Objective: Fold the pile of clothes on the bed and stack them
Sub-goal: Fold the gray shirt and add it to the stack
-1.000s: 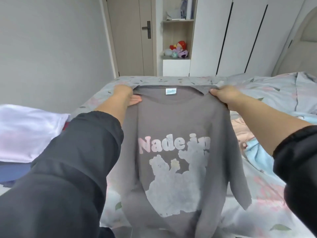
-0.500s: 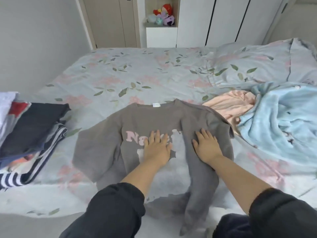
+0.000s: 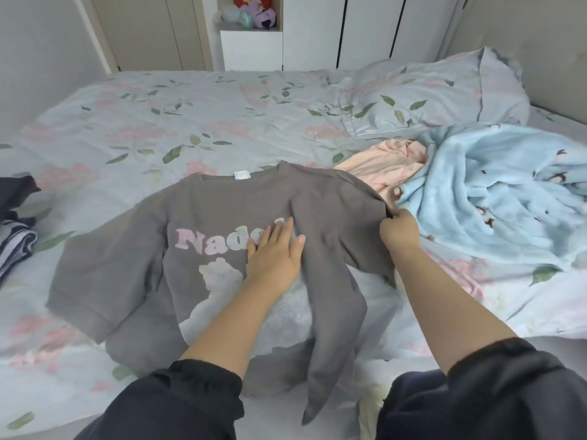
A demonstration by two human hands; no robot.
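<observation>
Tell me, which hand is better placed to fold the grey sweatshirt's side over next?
Probably the right hand: it grips the sweatshirt by its edge, while the left hand lies flat on the print, pinning it.

Soft toys (image 3: 254, 14) sit atop a white cabinet (image 3: 251, 50) between a beige door (image 3: 149, 30) and white wardrobe doors (image 3: 371, 27)

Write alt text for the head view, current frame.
A person's left hand presses flat on a grey sweatshirt laid print-up on a floral bed, while the right hand pinches the sweatshirt's fabric at its right edge. A pink garment and a light blue fleece lie unfolded on the right; folded clothes sit at the left edge.
</observation>
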